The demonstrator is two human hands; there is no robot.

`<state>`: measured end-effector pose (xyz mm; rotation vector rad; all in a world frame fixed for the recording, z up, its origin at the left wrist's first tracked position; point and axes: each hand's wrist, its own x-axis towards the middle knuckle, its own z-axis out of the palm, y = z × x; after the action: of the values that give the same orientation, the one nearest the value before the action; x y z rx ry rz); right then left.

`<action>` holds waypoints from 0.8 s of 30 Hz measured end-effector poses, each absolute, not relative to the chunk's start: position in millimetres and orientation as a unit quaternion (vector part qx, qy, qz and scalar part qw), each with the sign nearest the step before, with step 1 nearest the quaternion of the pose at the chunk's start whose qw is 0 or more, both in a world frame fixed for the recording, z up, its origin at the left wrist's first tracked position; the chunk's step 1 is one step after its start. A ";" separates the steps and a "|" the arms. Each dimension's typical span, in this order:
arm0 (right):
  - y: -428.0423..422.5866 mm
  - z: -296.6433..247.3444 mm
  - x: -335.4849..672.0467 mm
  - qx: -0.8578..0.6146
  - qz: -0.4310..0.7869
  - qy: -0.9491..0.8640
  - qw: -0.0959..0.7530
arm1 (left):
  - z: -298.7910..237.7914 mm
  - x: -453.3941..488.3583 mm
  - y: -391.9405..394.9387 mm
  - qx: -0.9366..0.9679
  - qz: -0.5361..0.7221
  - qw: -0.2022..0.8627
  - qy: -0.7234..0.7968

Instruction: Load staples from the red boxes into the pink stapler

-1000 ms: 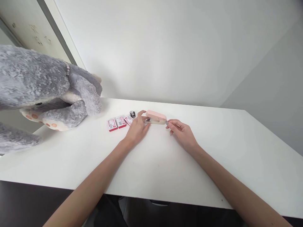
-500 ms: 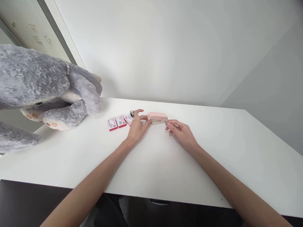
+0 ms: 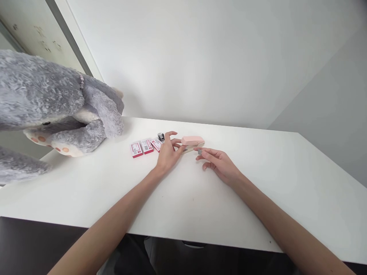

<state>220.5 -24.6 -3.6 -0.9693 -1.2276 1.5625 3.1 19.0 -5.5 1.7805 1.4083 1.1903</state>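
Note:
A pink and cream stapler [image 3: 192, 141] rests on the white table, its pink top raised from the cream base at the left end. My left hand [image 3: 169, 153] grips that left end, thumb in front and fingers behind. Just in front of the stapler's right end, my right hand [image 3: 219, 162] pinches a small grey strip of staples [image 3: 200, 152] between thumb and index finger. The other right fingers are curled loosely. Part of the stapler's base is hidden behind my hands.
Red-and-white small boxes [image 3: 147, 146] lie in a row left of my left hand, one partly covered by it. Behind them sits a small black and silver object [image 3: 161, 136]. A large grey plush toy [image 3: 86, 110] occupies the table's left end. A wall [image 3: 195, 65] runs along the back.
My right hand has drawn the staple strip slightly left and toward me, off the stapler's right end, so more of the strip shows. My left hand stays on the stapler.

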 end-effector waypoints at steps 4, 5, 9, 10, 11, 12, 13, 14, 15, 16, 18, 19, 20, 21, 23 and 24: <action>-24.7 0.5 224.3 -0.378 0.674 -0.472 0.424 | -6.0 4.8 14.5 0.686 0.442 0.286 0.502; -24.7 1.4 225.2 -0.374 0.683 -0.469 0.416 | -6.1 5.2 13.3 0.694 0.441 0.284 0.493; -24.6 3.9 227.0 -0.363 0.711 -0.463 0.385 | -5.1 5.8 9.8 0.716 0.436 0.285 0.465; -24.5 4.0 227.2 -0.363 0.715 -0.459 0.383 | -4.5 5.7 9.2 0.717 0.434 0.288 0.463; -24.4 3.8 227.4 -0.362 0.718 -0.453 0.385 | -3.8 5.5 8.7 0.717 0.433 0.292 0.463; -24.1 3.4 227.7 -0.360 0.722 -0.444 0.390 | -3.1 5.3 8.2 0.716 0.430 0.297 0.463; -23.8 2.6 228.0 -0.358 0.726 -0.433 0.397 | -2.5 5.1 7.7 0.717 0.426 0.301 0.462; -23.4 1.7 228.4 -0.356 0.730 -0.421 0.403 | -2.1 5.0 7.2 0.719 0.423 0.302 0.462; -23.0 0.6 228.7 -0.354 0.735 -0.411 0.407 | -1.7 5.0 6.7 0.721 0.420 0.301 0.462; -22.6 -0.5 229.0 -0.353 0.738 -0.404 0.409 | -1.5 5.2 6.2 0.723 0.417 0.299 0.463; -21.9 -2.3 229.2 -0.350 0.743 -0.396 0.411 | -1.0 5.8 5.1 0.726 0.413 0.296 0.463; -21.7 -2.8 229.1 -0.348 0.745 -0.393 0.412 | -0.8 6.3 4.5 0.727 0.411 0.297 0.462; -21.5 -3.0 228.9 -0.346 0.747 -0.390 0.413 | -0.5 6.9 4.1 0.728 0.409 0.302 0.461; -21.4 -3.0 228.6 -0.345 0.748 -0.387 0.414 | -0.2 7.4 3.7 0.727 0.406 0.309 0.459; -21.3 -2.6 228.0 -0.342 0.752 -0.382 0.415 | 0.2 8.3 3.3 0.725 0.403 0.318 0.459; -21.3 -2.4 227.8 -0.340 0.753 -0.381 0.415 | 0.1 8.7 3.3 0.724 0.402 0.320 0.460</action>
<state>227.8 -21.3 -2.4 -0.8534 -0.9581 1.8905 8.7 3.3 0.1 1.9036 1.2098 1.0565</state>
